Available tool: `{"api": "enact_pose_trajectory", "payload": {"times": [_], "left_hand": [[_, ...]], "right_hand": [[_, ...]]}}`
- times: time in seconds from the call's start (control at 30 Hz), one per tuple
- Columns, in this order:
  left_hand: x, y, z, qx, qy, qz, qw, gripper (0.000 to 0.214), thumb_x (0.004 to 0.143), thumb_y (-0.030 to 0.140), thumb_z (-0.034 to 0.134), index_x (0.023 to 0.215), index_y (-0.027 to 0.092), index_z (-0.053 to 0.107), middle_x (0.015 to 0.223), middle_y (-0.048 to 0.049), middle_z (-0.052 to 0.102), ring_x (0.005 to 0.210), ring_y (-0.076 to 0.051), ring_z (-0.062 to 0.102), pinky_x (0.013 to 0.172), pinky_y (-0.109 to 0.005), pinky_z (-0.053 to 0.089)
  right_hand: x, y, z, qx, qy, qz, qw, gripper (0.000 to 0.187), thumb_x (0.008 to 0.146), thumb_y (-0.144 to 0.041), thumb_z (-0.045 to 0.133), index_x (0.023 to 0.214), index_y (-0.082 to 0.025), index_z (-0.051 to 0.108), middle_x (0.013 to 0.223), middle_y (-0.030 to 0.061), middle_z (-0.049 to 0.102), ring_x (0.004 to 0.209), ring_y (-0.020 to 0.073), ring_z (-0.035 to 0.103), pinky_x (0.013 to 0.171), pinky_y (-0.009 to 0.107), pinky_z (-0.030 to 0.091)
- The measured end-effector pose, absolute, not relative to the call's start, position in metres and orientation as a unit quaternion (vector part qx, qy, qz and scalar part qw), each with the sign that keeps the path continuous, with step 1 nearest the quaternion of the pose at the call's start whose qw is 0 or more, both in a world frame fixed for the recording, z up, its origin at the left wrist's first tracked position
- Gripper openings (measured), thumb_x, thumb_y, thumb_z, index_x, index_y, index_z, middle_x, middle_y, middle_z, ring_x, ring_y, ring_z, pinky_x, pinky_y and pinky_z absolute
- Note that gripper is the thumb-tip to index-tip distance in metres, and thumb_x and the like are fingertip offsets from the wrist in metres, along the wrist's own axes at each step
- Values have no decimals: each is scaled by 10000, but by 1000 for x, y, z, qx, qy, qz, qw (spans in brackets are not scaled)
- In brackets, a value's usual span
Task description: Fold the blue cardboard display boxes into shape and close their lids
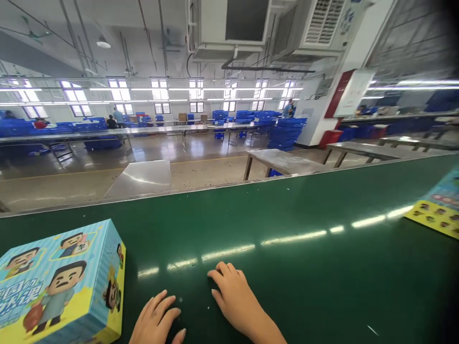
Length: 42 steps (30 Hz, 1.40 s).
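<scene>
My left hand (155, 319) rests low over the green work surface (308, 272), fingers apart and holding nothing. To its left sits a printed cardboard box (57, 286) in light blue and yellow with cartoon figures on its top and side; a gap separates it from the hand. My right hand (234, 298) lies at the middle of the surface, fingers loosely bent, thumb apart, with nothing in it. At the far right edge, partly cut off and blurred, is a second blue and yellow printed box (439, 208).
A metal rim runs along the far edge of the green surface. Beyond it stand metal tables (283, 161), a stack of blue crates (287, 133), a red bin (330, 138) and a white pillar. Several people are far off at the back, near long benches.
</scene>
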<state>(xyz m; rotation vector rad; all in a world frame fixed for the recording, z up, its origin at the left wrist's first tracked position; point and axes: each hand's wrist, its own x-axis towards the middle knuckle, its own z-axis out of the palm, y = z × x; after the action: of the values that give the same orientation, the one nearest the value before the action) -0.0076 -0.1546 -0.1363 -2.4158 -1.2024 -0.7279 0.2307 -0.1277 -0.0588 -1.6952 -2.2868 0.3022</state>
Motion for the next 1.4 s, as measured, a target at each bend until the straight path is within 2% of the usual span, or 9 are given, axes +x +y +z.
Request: {"api": "enact_pose_trajectory", "payload": {"times": [0.2, 0.4, 0.53, 0.67, 0.8, 1.03, 1.1, 1.27, 1.4], "left_hand": [[2, -165, -121, -876, -423, -202, 115, 236, 859, 330, 593, 1075, 241, 624, 1164, -55, 666, 1117, -271, 620, 868, -412, 594], [31, -183, -114, -850, -482, -196, 87, 460, 771, 291, 656, 1214, 203, 567, 1484, -177, 348, 1324, -378, 399, 987, -540, 472], [38, -187, -118, -838, -500, -190, 106, 586, 716, 301, 724, 1269, 245, 537, 1511, -182, 289, 1353, -410, 328, 1004, -604, 405], [34, -187, -118, -825, -523, -179, 117, 501, 755, 309, 692, 1241, 293, 569, 1479, -141, 362, 1329, -406, 359, 995, -606, 400], [30, -186, -115, -819, -531, -183, 118, 345, 823, 347, 628, 1158, 267, 636, 1394, -98, 486, 1325, -384, 370, 1031, -597, 380], [18, -181, -108, -838, -505, -159, 131, 312, 907, 436, 508, 1022, 211, 692, 1188, -76, 660, 1172, -371, 548, 875, -587, 531], [16, -180, -108, -842, -501, -157, 125, 318, 917, 438, 487, 961, 209, 705, 1117, -71, 693, 1119, -374, 585, 827, -628, 538], [12, -180, -105, -803, -570, -153, 80, 332, 932, 418, 473, 862, 203, 715, 1067, -79, 708, 1158, -399, 550, 885, -780, 393], [10, -181, -98, -816, -551, -170, 44, 274, 931, 378, 480, 912, 222, 706, 1168, -69, 669, 1212, -372, 518, 926, -705, 438]], "right_hand": [[231, -125, -63, -535, -827, 119, 123, 260, 897, -74, 467, 1079, -190, 613, 1083, 79, 598, 1015, 250, 550, 855, 430, 462], [233, -125, -67, -504, -841, 139, 139, 256, 898, -53, 451, 1032, -181, 628, 1069, 70, 596, 989, 228, 554, 846, 416, 464], [229, -126, -69, -494, -843, 139, 160, 245, 899, -58, 459, 1023, -178, 632, 1073, 65, 599, 984, 219, 558, 850, 409, 465], [228, -127, -70, -495, -842, 129, 174, 239, 900, -68, 452, 1002, -181, 636, 1048, 61, 609, 936, 207, 570, 817, 394, 475], [229, -126, -73, -495, -838, 120, 195, 237, 906, -77, 436, 974, -180, 638, 1020, 59, 615, 912, 197, 574, 803, 379, 473], [239, -118, -72, -546, -801, 106, 221, 304, 932, -93, 348, 959, -173, 640, 1002, 63, 629, 907, 201, 588, 787, 377, 467], [244, -117, -69, -567, -786, 102, 223, 334, 907, -61, 331, 968, -170, 641, 1018, 63, 634, 901, 198, 596, 779, 369, 471], [254, -115, -65, -602, -767, 89, 204, 410, 828, 2, 319, 997, -175, 648, 1056, 51, 646, 911, 201, 612, 765, 349, 480], [252, -115, -66, -608, -766, 90, 189, 430, 807, 17, 324, 1008, -174, 653, 1056, 48, 650, 924, 196, 611, 771, 334, 476]]}}
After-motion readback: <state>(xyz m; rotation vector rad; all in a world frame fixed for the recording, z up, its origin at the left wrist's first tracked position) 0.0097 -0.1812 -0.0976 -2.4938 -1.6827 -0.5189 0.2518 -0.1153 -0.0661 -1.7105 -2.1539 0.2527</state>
